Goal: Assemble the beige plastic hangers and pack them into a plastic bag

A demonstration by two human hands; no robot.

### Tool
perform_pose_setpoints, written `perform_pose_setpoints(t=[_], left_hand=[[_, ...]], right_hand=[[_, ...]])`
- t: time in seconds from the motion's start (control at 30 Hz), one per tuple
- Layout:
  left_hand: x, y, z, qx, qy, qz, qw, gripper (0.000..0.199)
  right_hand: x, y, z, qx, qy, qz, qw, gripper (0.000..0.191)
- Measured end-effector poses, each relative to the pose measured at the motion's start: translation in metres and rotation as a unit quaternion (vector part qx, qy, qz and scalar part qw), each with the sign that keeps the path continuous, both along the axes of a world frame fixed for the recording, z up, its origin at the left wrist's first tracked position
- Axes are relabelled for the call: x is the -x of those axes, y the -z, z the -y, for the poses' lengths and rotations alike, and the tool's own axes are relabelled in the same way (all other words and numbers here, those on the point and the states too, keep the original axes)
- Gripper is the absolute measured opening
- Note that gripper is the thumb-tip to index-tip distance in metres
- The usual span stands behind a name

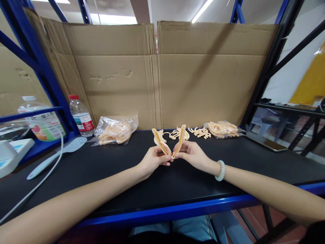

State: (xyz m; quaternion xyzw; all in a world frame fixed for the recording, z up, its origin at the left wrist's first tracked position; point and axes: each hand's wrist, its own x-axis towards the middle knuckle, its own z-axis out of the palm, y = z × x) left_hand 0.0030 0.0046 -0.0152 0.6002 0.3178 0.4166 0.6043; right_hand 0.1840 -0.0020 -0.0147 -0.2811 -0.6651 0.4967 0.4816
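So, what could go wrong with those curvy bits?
The left hand and right hand hold the curvy bits near their bottom ends, so they might slip. The loose pieces lie just beyond and could get knocked. The cable runs near the left forearm, so it might snag.

I get a bright view: ceiling tube light (202, 11) glaring, a diagonal shadow (210, 57) across the cardboard panel (182, 91), edges stretched.

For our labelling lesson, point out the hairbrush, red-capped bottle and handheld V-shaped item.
Hairbrush (48, 161), head view: handle.
Red-capped bottle (83, 120), head view: label.
V-shaped item (181, 140), head view: right strip.
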Motion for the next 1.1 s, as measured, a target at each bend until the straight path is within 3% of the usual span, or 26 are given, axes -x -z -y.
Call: perform_pose_setpoints(t=[0.4, 0.57, 0.7, 0.83, 0.93, 1.1], left_hand=[[-0.003, 0.002, 0.001, 0.029, -0.061, 0.042, 0.997, 0.029], [-0.002, 0.000, 0.001, 0.028, -0.046, 0.031, 0.998, 0.028], [-0.001, -0.006, -0.001, 0.058, -0.036, 0.018, 0.998, 0.027], [0.010, -0.013, -0.014, 0.102, -0.053, 0.026, 0.993, 0.022], [0.023, -0.018, -0.029, 0.124, -0.075, 0.043, 0.988, 0.017], [0.043, -0.023, -0.048, 0.134, -0.078, 0.037, 0.987, 0.014]], right_hand=[[0.004, -0.001, 0.006, -0.057, 0.058, 0.040, 0.996, 0.025], [0.005, 0.003, 0.002, -0.035, 0.100, 0.025, 0.994, 0.027], [0.002, 0.000, -0.002, 0.030, 0.100, 0.000, 0.995, 0.033], [-0.022, -0.011, -0.014, 0.099, 0.039, -0.018, 0.994, 0.032], [-0.049, -0.018, -0.028, 0.109, -0.009, 0.019, 0.994, 0.029], [-0.084, -0.022, -0.047, 0.007, 0.007, 0.183, 0.983, 0.027]])
